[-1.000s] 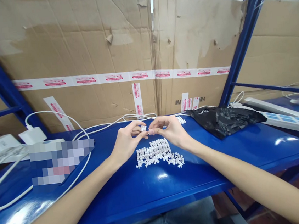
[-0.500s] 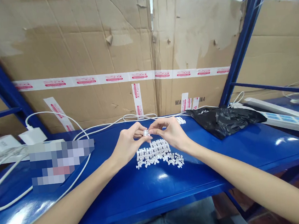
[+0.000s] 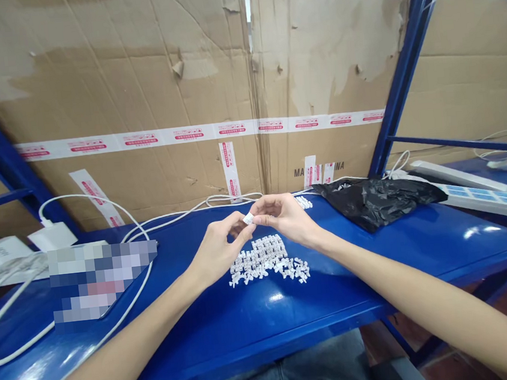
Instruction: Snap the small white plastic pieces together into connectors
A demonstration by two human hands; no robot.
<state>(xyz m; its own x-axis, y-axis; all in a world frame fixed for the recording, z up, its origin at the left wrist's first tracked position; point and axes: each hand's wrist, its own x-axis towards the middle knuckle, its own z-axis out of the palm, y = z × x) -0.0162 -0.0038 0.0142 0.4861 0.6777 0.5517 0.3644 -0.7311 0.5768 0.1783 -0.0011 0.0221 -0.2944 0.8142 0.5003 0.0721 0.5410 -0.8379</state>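
Observation:
My left hand and my right hand meet above the blue table, both closed in a pinch on one small white plastic part. Its exact kind is too small to make out. Below my hands lie rows of white rectangular plastic pieces, set close together. In front of these rows is a loose scatter of tiny white pieces. Behind my right hand, another group of white pieces shows in part.
A black plastic bag lies at the back right, beside long white strips. White cables and a power strip with plugged-in chargers occupy the left, near a blurred-out flat object. Cardboard walls the back; blue posts frame the table.
The white part has been tilted between my fingers and raised slightly. My right fingers have moved over it. The whole view has shifted a little.

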